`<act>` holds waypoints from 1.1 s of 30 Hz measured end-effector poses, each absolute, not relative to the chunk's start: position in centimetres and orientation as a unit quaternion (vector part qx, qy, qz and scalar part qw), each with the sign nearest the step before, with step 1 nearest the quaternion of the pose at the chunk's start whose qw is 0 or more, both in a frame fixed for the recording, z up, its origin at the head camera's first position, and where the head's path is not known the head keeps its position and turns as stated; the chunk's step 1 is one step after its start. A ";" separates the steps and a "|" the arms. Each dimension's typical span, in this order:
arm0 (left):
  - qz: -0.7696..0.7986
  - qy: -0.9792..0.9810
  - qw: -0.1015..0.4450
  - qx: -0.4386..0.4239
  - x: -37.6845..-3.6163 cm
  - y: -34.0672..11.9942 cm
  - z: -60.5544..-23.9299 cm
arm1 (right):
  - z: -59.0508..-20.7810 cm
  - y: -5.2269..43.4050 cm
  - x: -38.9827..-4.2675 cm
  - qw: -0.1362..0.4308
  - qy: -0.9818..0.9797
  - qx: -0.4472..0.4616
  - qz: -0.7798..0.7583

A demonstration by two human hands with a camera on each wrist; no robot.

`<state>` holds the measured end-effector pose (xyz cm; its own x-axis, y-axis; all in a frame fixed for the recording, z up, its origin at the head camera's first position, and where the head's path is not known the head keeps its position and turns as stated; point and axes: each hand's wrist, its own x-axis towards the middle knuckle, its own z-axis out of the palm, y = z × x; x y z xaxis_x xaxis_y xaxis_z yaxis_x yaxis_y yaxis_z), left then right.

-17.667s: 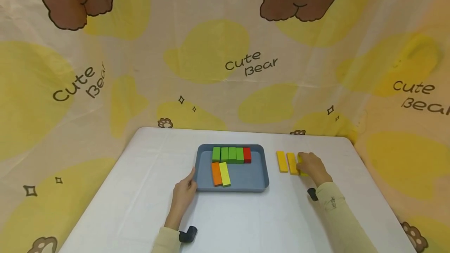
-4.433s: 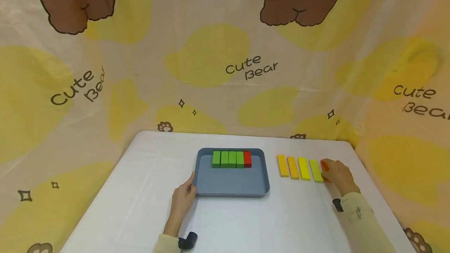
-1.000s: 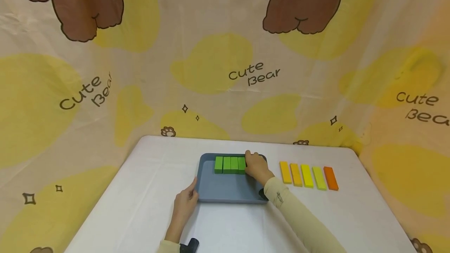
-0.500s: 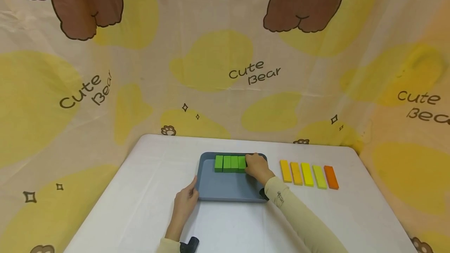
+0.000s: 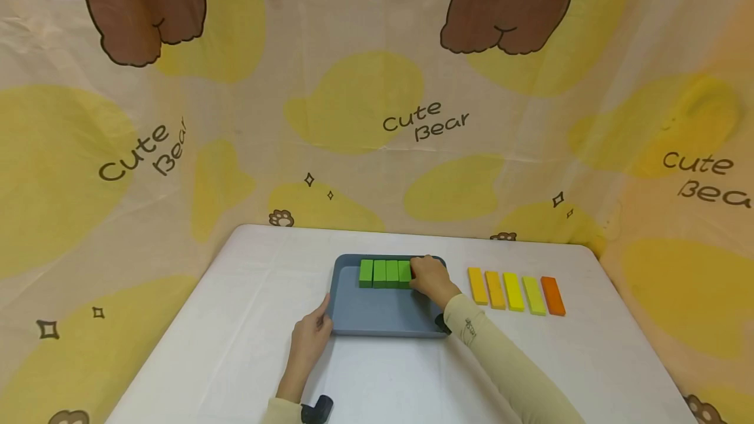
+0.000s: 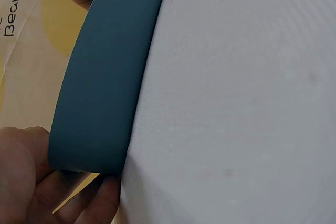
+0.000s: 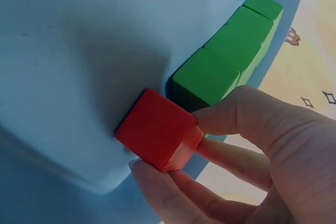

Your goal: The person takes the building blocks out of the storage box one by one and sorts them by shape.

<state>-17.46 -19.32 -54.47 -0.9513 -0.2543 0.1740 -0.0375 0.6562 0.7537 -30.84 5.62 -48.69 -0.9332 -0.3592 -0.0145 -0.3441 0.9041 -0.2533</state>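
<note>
The right hand [image 7: 247, 166] pinched the red block [image 7: 157, 129] in the blue tray [image 5: 377, 313], beside four green blocks [image 5: 385, 273]. Five blocks [image 5: 516, 292] already lay right of the tray; the left hand [image 5: 311, 339] gripped its edge.

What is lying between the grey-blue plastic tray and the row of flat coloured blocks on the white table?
Nothing: in the head view only bare white table separates the grey-blue plastic tray from the row of flat coloured blocks.
</note>
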 end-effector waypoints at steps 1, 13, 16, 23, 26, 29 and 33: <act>-0.406 -0.901 0.132 0.081 -17.5 -19.3 -54.5 | -48.7 5.7 -30.8 0.030 0.975 -0.181 -0.124; -0.416 -0.897 0.129 0.081 -17.7 -19.5 -54.6 | -45.9 7.3 -29.6 0.029 0.969 -0.163 -0.184; -0.412 -0.898 0.128 0.084 -17.7 -19.5 -54.6 | -45.5 8.6 -28.9 0.022 0.970 -0.157 -0.185; -0.406 -0.900 0.134 0.081 -17.6 -19.5 -54.7 | -45.3 12.6 -27.2 0.019 0.973 -0.110 -0.200; -0.405 -0.901 0.138 0.075 -17.6 -19.5 -54.8 | -45.7 14.3 -26.2 0.029 0.976 -0.088 -0.199; -0.404 -0.900 0.145 0.069 -17.7 -19.5 -54.9 | -46.3 15.5 -25.1 0.046 0.977 -0.075 -0.196; -0.412 -0.897 0.143 0.069 -17.7 -19.5 -54.9 | -47.3 16.4 -23.9 0.070 0.976 -0.059 -0.196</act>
<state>-17.68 -19.54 -54.91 -0.9497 -0.2416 0.1992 -0.0066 0.6512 0.7588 -23.86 16.43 -47.26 -0.9832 -0.1422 -0.1143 -0.0870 0.9161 -0.3914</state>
